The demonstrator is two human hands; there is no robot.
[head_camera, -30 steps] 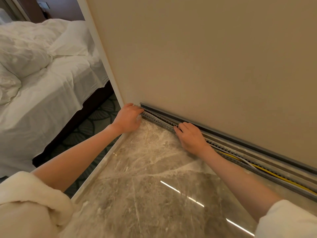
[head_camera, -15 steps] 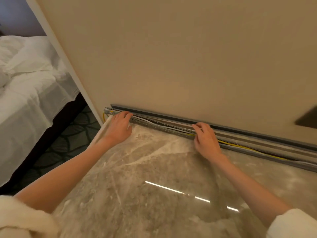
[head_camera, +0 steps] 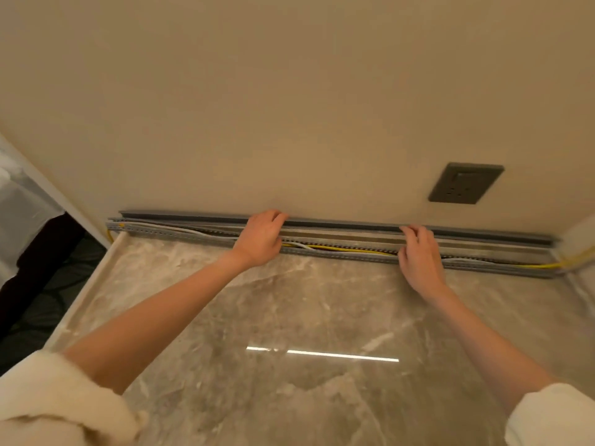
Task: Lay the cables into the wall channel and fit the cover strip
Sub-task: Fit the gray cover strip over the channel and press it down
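Observation:
A grey slotted wall channel (head_camera: pixel 193 235) runs along the foot of the beige wall, open on top. A yellow cable (head_camera: pixel 351 250) and a white cable (head_camera: pixel 180 229) lie inside it, and the yellow one trails out at both ends. The long grey cover strip (head_camera: pixel 341 223) leans against the wall just behind the channel. My left hand (head_camera: pixel 260 238) reaches over the channel, its fingers curled onto the strip's upper edge. My right hand (head_camera: pixel 418 254) curls its fingertips on the strip further right. Both hands hide short stretches of channel and cables.
The polished marble floor (head_camera: pixel 306 317) spreads in front of the channel, with a raised pale edge on the left. A dark wall socket (head_camera: pixel 465 183) sits above the strip on the right. A bed with white sheets (head_camera: pixel 19 201) shows past the wall corner at far left.
My view swung right along the wall. Both hands left the channel's left end, moved right and rose from the cables to the cover strip against the wall.

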